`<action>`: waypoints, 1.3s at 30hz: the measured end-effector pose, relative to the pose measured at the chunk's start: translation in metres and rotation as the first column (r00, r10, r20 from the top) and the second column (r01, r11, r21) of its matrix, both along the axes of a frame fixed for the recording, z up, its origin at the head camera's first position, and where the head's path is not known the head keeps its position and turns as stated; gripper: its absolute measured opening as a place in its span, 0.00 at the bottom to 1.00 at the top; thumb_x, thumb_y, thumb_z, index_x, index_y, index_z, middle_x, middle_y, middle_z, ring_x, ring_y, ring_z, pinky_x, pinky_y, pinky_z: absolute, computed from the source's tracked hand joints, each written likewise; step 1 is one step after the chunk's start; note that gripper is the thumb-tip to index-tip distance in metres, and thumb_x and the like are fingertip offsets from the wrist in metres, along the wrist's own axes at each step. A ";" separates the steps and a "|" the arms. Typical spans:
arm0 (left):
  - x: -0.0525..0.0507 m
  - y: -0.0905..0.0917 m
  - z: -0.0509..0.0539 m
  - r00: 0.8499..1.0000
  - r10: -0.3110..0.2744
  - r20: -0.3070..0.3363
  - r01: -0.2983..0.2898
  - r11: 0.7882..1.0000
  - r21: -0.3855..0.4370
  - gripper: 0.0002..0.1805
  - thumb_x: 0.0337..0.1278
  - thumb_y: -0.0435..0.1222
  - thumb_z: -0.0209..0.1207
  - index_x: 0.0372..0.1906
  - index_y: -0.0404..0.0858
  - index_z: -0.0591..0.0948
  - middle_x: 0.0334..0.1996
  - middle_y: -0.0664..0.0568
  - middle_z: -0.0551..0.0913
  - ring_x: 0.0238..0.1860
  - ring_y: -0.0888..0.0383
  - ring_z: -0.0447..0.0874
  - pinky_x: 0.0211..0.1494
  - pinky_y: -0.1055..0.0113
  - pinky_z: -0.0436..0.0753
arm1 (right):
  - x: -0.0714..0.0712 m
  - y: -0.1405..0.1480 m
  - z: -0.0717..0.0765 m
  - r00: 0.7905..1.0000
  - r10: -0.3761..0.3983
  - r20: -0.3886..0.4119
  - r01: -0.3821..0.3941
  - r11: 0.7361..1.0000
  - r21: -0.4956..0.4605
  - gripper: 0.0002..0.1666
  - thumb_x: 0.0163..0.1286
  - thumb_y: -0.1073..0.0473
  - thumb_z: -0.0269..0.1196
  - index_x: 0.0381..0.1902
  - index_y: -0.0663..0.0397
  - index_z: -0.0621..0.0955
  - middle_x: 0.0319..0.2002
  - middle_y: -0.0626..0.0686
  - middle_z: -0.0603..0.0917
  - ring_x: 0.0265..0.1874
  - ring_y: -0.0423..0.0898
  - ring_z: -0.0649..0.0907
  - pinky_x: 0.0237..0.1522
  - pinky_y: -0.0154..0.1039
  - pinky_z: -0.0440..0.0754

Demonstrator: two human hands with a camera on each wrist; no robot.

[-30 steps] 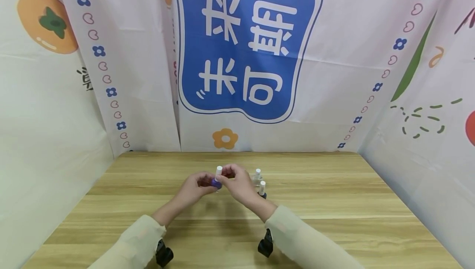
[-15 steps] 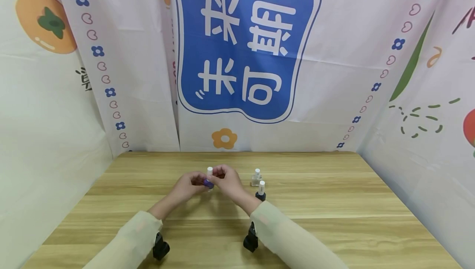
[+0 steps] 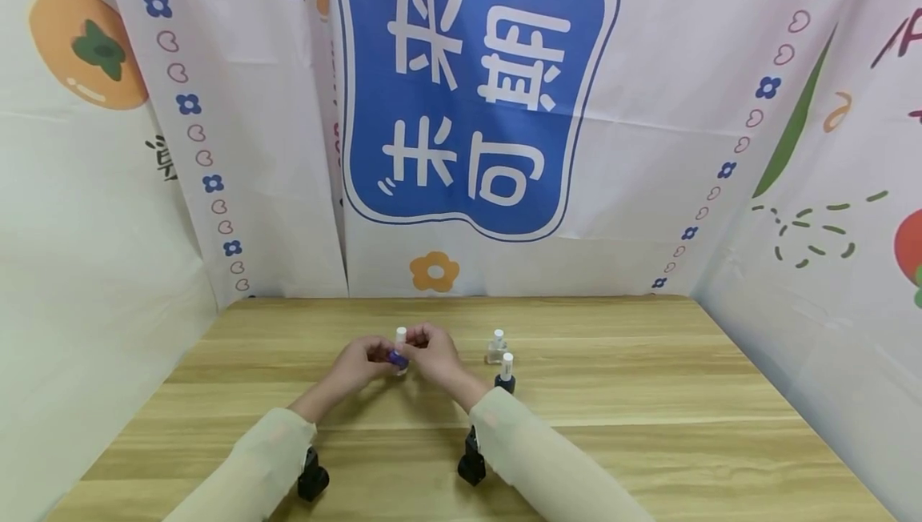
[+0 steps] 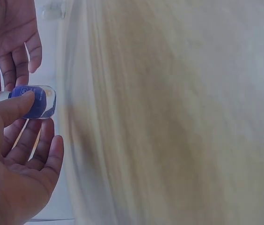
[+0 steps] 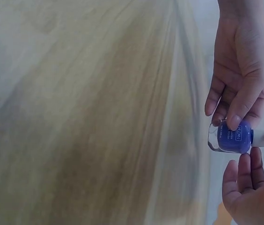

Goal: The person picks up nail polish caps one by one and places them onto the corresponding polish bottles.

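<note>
A bottle of purple nail polish (image 3: 398, 359) with a white cap (image 3: 401, 335) stands between both hands over the table, upright in the head view. My left hand (image 3: 360, 366) pinches its glass body between thumb and fingers, as the left wrist view shows with the bottle (image 4: 40, 101) lying across the thumb. The right hand (image 3: 434, 355) grips the cap from the other side; in the right wrist view that thumb presses on the cap (image 5: 260, 138). The cap sits on the bottle's neck. Whether the bottle's base touches the table I cannot tell.
Right of the hands stand a clear nail polish bottle (image 3: 496, 352) and, nearer, a dark one (image 3: 505, 383), both with white caps. The dark one is close to the right forearm. A printed cloth (image 3: 504, 266) hangs behind the wooden table (image 3: 619, 394).
Both hands have moved left with the purple bottle, then slightly down. The clear and dark bottles now show more fully beside the right arm. Both hands keep their grip.
</note>
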State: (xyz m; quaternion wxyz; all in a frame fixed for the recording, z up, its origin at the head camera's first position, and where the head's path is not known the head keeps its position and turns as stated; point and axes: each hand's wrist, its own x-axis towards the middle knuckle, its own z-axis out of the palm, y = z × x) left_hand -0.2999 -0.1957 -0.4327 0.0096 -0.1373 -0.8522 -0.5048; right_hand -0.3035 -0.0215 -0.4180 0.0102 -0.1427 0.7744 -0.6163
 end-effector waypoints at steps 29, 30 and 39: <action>-0.001 0.003 -0.009 0.996 0.090 0.019 -0.089 0.996 -0.022 0.11 0.52 0.25 0.67 0.42 0.28 0.82 0.36 0.46 0.84 0.41 0.50 0.82 0.45 0.60 0.83 | -0.005 -0.009 -0.013 1.000 -0.014 0.005 0.014 1.000 0.011 0.09 0.66 0.62 0.66 0.40 0.61 0.79 0.33 0.49 0.79 0.34 0.41 0.78 0.37 0.33 0.79; -0.001 0.003 -0.009 0.996 0.092 0.021 -0.091 0.996 -0.025 0.11 0.52 0.25 0.67 0.42 0.28 0.81 0.36 0.46 0.84 0.41 0.50 0.82 0.45 0.60 0.82 | -0.005 -0.009 -0.013 1.000 -0.014 0.003 0.014 1.000 0.012 0.09 0.66 0.62 0.66 0.40 0.60 0.79 0.33 0.49 0.79 0.34 0.40 0.78 0.37 0.33 0.79; 0.000 0.001 -0.008 0.997 0.076 0.012 -0.075 0.996 -0.045 0.12 0.52 0.25 0.67 0.43 0.27 0.81 0.37 0.46 0.84 0.41 0.50 0.82 0.46 0.58 0.82 | -0.001 -0.010 -0.011 1.000 -0.004 0.004 0.004 1.000 0.022 0.08 0.66 0.63 0.66 0.40 0.59 0.78 0.32 0.48 0.79 0.33 0.40 0.78 0.36 0.33 0.79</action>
